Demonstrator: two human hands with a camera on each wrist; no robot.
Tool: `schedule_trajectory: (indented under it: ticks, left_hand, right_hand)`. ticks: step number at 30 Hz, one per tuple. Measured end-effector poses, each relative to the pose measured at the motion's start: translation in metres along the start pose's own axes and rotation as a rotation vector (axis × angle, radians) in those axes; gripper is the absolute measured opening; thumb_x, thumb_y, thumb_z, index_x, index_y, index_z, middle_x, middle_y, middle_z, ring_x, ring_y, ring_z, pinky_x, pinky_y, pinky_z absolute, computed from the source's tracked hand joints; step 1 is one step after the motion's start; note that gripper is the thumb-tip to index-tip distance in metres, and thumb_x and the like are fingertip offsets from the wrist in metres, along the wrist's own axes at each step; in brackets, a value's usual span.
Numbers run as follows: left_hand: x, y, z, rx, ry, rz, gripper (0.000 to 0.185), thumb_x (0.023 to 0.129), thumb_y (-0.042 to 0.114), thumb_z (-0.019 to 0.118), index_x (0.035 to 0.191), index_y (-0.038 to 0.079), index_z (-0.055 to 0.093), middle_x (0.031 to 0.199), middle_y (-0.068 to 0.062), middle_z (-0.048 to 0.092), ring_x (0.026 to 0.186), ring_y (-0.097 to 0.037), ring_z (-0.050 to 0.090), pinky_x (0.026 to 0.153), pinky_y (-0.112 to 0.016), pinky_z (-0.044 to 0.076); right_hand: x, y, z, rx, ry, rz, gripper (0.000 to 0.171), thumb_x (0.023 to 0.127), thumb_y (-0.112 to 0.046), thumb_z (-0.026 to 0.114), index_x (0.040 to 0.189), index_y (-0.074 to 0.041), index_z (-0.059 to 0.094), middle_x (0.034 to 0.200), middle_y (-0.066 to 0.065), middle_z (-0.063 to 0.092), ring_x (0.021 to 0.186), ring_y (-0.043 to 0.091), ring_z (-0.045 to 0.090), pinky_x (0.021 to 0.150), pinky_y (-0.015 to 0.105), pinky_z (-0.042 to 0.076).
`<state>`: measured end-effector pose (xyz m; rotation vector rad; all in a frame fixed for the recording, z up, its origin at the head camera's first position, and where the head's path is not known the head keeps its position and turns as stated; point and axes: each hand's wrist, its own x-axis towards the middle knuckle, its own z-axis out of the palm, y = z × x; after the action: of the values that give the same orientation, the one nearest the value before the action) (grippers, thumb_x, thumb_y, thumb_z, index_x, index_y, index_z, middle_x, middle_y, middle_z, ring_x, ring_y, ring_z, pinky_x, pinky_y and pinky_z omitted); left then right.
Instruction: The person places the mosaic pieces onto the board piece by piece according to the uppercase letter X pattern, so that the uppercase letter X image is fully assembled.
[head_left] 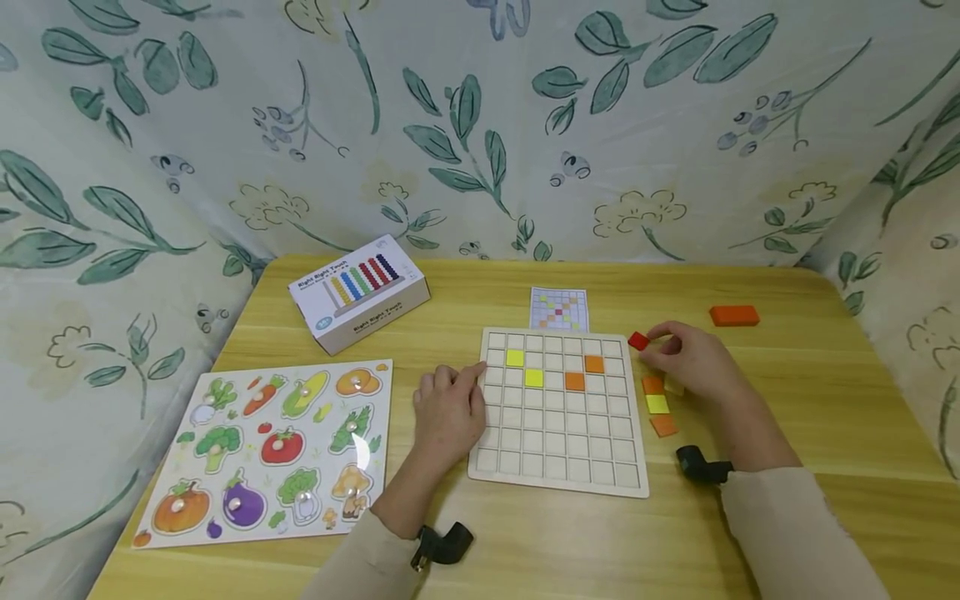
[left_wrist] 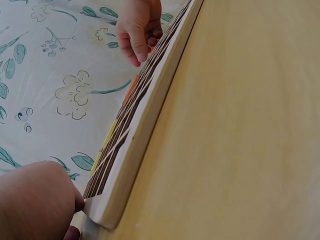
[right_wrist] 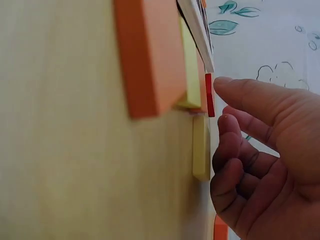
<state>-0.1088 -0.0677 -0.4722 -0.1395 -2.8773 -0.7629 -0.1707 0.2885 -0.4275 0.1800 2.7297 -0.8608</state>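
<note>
A wooden grid board (head_left: pixel 557 492) carries two yellow tiles, one of them a yellow tile (head_left: pixel 514 357) at upper left, and two orange tiles, including an orange tile (head_left: pixel 594 364) at upper right. My left hand (head_left: pixel 450 417) rests at the board's left side, its extended index fingertip touching the edge. Just off the upper right corner, my right hand (head_left: pixel 693 362) pinches a small red tile (head_left: pixel 638 341) at the tips of thumb and finger. Below that hand lie loose tiles: a yellow tile (head_left: pixel 657 404), an orange tile (head_left: pixel 663 426) and others, one partly hidden.
A printed pattern card (head_left: pixel 558 309) lies behind the board. At back left is a white box (head_left: pixel 360 292) picturing an abacus. A vegetable puzzle board (head_left: pixel 300 392) lies to the left. An orange block (head_left: pixel 735 316) sits at back right, near the patterned cloth (head_left: pixel 480 125).
</note>
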Motion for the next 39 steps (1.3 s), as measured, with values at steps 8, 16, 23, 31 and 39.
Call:
schedule_trajectory:
  ticks: [8, 16, 23, 31, 39]
  left_hand:
    - [0.0, 0.0, 0.001, 0.003, -0.002, -0.002, 0.037, 0.101, 0.023, 0.053, 0.134, 0.024, 0.067, 0.099, -0.006, 0.055, 0.087, -0.023, 0.04, 0.075, -0.034, 0.029]
    - [0.0, -0.001, 0.001, -0.001, -0.002, -0.003, 0.037, 0.101, 0.023, 0.053, 0.135, 0.025, 0.067, 0.099, -0.006, 0.055, 0.088, -0.023, 0.04, 0.075, -0.035, 0.029]
    - [0.0, -0.002, 0.003, 0.001, -0.007, -0.002, 0.037, 0.101, 0.023, 0.053, 0.135, 0.025, 0.067, 0.099, -0.006, 0.055, 0.088, -0.023, 0.04, 0.075, -0.034, 0.028]
    - [0.0, -0.002, 0.003, 0.005, 0.0, 0.004, 0.036, 0.101, 0.023, 0.053, 0.134, 0.025, 0.067, 0.099, -0.006, 0.056, 0.087, -0.023, 0.041, 0.075, -0.034, 0.029]
    - [0.0, -0.002, 0.003, 0.011, 0.014, 0.013, 0.036, 0.1, 0.023, 0.054, 0.134, 0.024, 0.068, 0.099, -0.006, 0.056, 0.086, -0.023, 0.041, 0.074, -0.034, 0.029]
  right_hand:
    - [0.008, 0.009, -0.002, -0.018, -0.02, 0.027, 0.057, 0.095, -0.046, 0.068, 0.134, -0.007, 0.056, 0.117, 0.021, 0.06, 0.096, 0.032, 0.054, 0.071, 0.031, 0.045]
    - [0.01, 0.003, 0.0, -0.035, -0.017, 0.048, 0.055, 0.095, -0.045, 0.069, 0.13, -0.004, 0.056, 0.116, 0.022, 0.06, 0.093, 0.031, 0.054, 0.068, 0.029, 0.046]
    - [0.009, 0.003, 0.003, -0.016, 0.005, 0.044, 0.047, 0.097, -0.039, 0.067, 0.128, -0.004, 0.058, 0.114, 0.021, 0.06, 0.094, 0.032, 0.054, 0.068, 0.029, 0.046]
    - [0.004, 0.003, 0.002, 0.04, -0.003, 0.037, 0.05, 0.098, -0.042, 0.066, 0.13, -0.006, 0.056, 0.116, 0.019, 0.061, 0.096, 0.03, 0.054, 0.07, 0.029, 0.046]
    - [-0.014, -0.016, 0.003, 0.066, -0.039, -0.017, 0.047, 0.096, -0.04, 0.07, 0.129, -0.01, 0.059, 0.112, 0.014, 0.06, 0.096, 0.028, 0.053, 0.074, 0.03, 0.046]
